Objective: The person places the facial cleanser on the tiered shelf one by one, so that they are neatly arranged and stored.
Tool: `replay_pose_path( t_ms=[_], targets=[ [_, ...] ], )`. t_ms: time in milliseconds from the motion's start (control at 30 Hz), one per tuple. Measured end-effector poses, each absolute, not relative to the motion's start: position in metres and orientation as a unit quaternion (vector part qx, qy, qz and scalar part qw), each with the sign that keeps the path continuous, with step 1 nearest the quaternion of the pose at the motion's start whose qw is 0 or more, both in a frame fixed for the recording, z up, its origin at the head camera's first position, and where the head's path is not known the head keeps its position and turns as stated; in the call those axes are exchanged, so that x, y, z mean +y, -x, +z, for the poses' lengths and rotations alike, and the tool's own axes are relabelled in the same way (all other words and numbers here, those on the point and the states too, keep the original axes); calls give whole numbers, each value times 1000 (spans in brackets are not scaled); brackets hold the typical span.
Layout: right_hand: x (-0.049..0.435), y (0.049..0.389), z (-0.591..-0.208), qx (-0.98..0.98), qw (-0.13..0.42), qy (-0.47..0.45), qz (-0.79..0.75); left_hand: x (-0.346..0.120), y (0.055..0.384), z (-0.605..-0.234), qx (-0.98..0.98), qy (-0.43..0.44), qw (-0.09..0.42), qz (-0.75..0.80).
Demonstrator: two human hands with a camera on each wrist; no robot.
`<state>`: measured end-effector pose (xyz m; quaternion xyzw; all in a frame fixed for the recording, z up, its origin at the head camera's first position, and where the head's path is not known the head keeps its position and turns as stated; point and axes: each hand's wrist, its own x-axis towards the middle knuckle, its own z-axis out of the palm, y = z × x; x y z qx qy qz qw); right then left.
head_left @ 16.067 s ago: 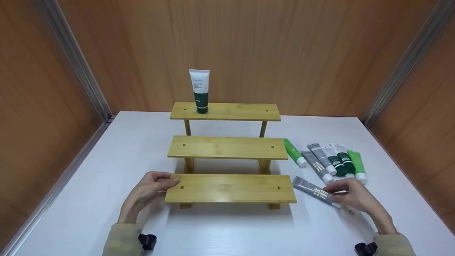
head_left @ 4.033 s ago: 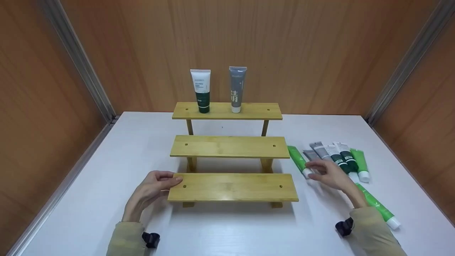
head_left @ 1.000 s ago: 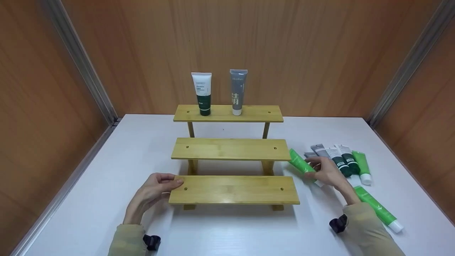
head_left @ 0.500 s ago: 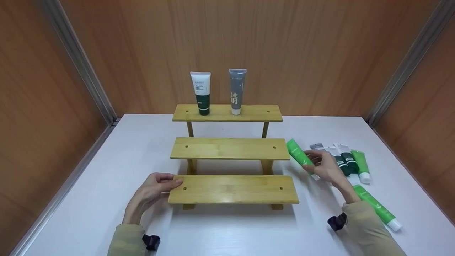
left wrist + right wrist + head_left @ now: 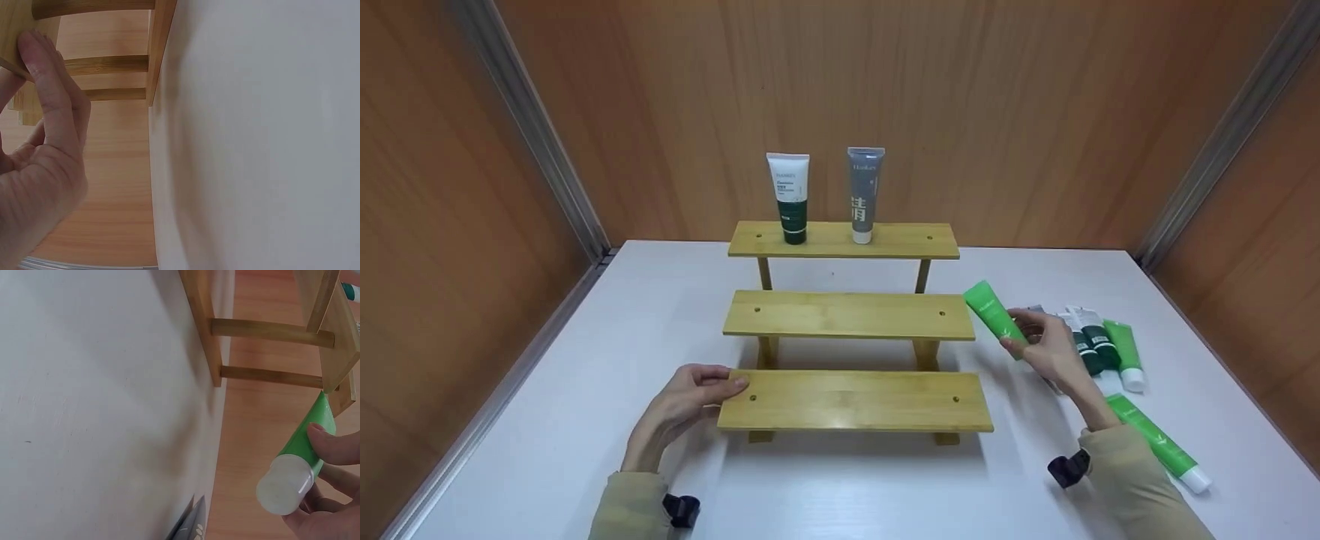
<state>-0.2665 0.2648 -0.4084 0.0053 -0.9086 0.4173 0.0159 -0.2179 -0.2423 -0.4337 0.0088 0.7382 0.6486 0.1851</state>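
Note:
My left hand point(image 5: 682, 405) grips the left end of the lowest board of a three-step bamboo display stand point(image 5: 855, 401); in the left wrist view its fingers point(image 5: 53, 95) lie under the board. With my right hand point(image 5: 1054, 352) I pinch a green squeeze tube point(image 5: 991, 309) near its cap end, raised off the table, sealed end toward the middle board. The right wrist view shows its white cap point(image 5: 285, 485) facing the camera. On the top board stand a white and dark green tube point(image 5: 790, 199) and a grey tube point(image 5: 865, 195), both upright on their caps.
Behind my right hand lie white and dark green tubes point(image 5: 1099, 341), a green tube point(image 5: 1125, 352) and grey ones, partly hidden. Another green tube point(image 5: 1162, 442) lies beside my right sleeve. Wood-grain panels point(image 5: 840, 97) wall the white table point(image 5: 855, 487) at the back and sides.
A grey tube has joined the top board since the oldest frame. Over the last second my right hand has lifted the green tube off the table. My left hand has stayed put.

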Motion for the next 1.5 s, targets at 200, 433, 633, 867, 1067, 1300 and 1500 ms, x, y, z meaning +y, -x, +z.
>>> replay_pose_path(
  t_ms=[200,433,633,867,1067,1300,1500],
  targets=[
    [268,266,-405,-897,20,5,442,-243,218,-433,741,-10,186,645],
    [269,263,-400,-880,17,16,475,-243,218,-432,744,-7,184,643],
    [269,264,-399,-863,22,9,504,-242,218,-432,743,-6,183,644],
    [267,265,-393,-850,26,-4,526,-243,217,-433,735,-21,187,652],
    [263,267,-386,-843,23,-7,538,-242,217,-433,739,-13,187,647],
    [258,270,-377,-840,22,-11,542,-240,218,-432,748,-3,184,638],
    [251,276,-366,-837,40,-24,545,-240,218,-433,747,-3,184,639]
  ],
)
